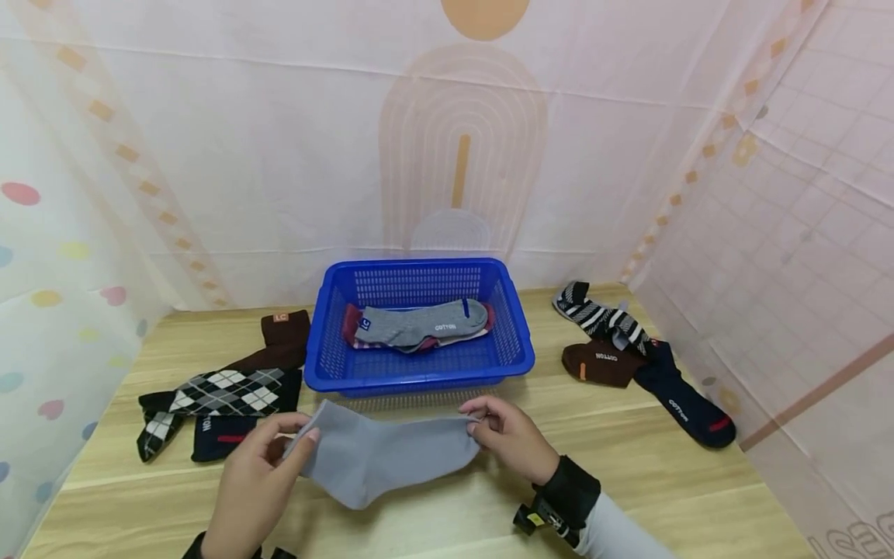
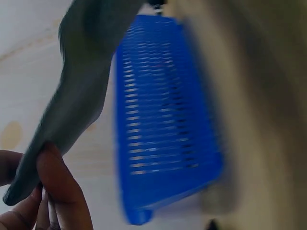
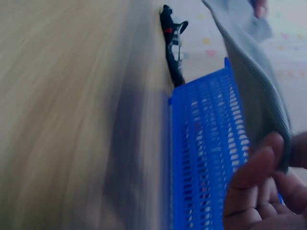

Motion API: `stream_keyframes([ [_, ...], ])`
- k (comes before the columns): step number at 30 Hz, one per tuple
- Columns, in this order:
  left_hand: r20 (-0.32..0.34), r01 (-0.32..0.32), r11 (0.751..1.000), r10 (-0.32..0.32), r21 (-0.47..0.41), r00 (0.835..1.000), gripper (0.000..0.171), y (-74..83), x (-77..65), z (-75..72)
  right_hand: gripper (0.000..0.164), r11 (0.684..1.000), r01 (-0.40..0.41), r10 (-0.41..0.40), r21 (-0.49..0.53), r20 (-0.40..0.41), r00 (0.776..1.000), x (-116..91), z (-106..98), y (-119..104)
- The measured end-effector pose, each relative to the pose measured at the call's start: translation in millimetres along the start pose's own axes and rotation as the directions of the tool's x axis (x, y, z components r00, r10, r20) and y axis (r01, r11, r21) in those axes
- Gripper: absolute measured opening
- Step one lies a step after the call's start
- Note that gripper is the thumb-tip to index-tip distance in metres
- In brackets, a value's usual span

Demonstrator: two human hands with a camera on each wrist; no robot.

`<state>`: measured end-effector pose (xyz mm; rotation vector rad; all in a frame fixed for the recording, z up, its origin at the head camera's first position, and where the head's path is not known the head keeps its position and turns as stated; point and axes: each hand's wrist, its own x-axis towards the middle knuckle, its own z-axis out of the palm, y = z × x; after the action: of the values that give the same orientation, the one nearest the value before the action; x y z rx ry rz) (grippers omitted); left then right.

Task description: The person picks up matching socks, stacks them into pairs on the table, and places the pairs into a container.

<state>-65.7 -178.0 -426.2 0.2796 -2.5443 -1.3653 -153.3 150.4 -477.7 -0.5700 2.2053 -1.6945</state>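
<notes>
A plain grey sock (image 1: pixel 391 454) is stretched sideways between both hands, above the table in front of the basket, its heel hanging down. My left hand (image 1: pixel 261 473) pinches the end at the left between thumb and fingers; the left wrist view shows the thumb on the grey sock (image 2: pixel 79 91). My right hand (image 1: pixel 513 439) pinches the opposite end, and in the right wrist view its thumb and fingertips close on the edge of the fabric. Behind the sock stands a blue plastic basket (image 1: pixel 419 383), holding a lighter grey sock (image 1: pixel 405 324) lettered COTTON over reddish socks.
Left of the basket lie a brown sock (image 1: pixel 286 332), an argyle sock (image 1: pixel 230 392) and a navy sock (image 1: pixel 209 444), overlapping. To the right are a black-and-white striped sock (image 1: pixel 594 314), a brown sock (image 1: pixel 602 365) and a navy sock (image 1: pixel 687 404). Patterned curtains hang around the wooden table (image 1: pixel 615 450).
</notes>
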Motion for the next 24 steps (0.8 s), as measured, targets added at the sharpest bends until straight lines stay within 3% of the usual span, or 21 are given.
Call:
stream_keyframes([
  [3, 0.119, 0.095, 0.995, -0.092, -0.014, 0.989, 0.022, -14.1, 4.0, 7.8, 0.029, 1.000, -0.018, 0.018, 0.002, 0.043, 0.999, -3, -5, 6],
  [7, 0.240, 0.191, 0.982, -0.185, -0.003, 0.953, 0.025, -28.7, 11.0, 15.1, 0.032, 0.998, -0.064, 0.063, 0.002, 0.080, 0.995, -4, -9, 11],
  [11, 0.316, 0.224, 0.974, -0.218, 0.017, 0.924, 0.025, -40.9, 16.6, 21.8, 0.034, 0.994, -0.106, 0.108, -0.016, 0.107, 0.988, -2, -11, 14],
  [15, 0.363, 0.212, 0.975, -0.221, 0.065, 0.905, 0.027, -51.6, 21.5, 27.5, 0.035, 0.991, -0.117, 0.124, -0.068, 0.117, 0.985, -1, -12, 19],
  [18, 0.375, 0.158, 0.979, -0.194, 0.126, 0.907, 0.028, -57.3, 25.3, 28.5, 0.032, 0.984, -0.104, 0.119, -0.143, 0.106, 0.987, 2, -12, 21],
  [20, 0.358, 0.105, 0.979, -0.162, 0.175, 0.919, 0.030, -58.8, 27.1, 27.2, 0.030, 0.973, -0.074, 0.092, -0.219, 0.074, 0.993, 3, -12, 22],
  [24, 0.309, 0.003, 0.970, -0.081, 0.244, 0.948, 0.032, -53.5, 25.5, 25.4, 0.025, 0.920, 0.008, -0.016, -0.392, -0.016, 1.000, 1, -6, 14],
])
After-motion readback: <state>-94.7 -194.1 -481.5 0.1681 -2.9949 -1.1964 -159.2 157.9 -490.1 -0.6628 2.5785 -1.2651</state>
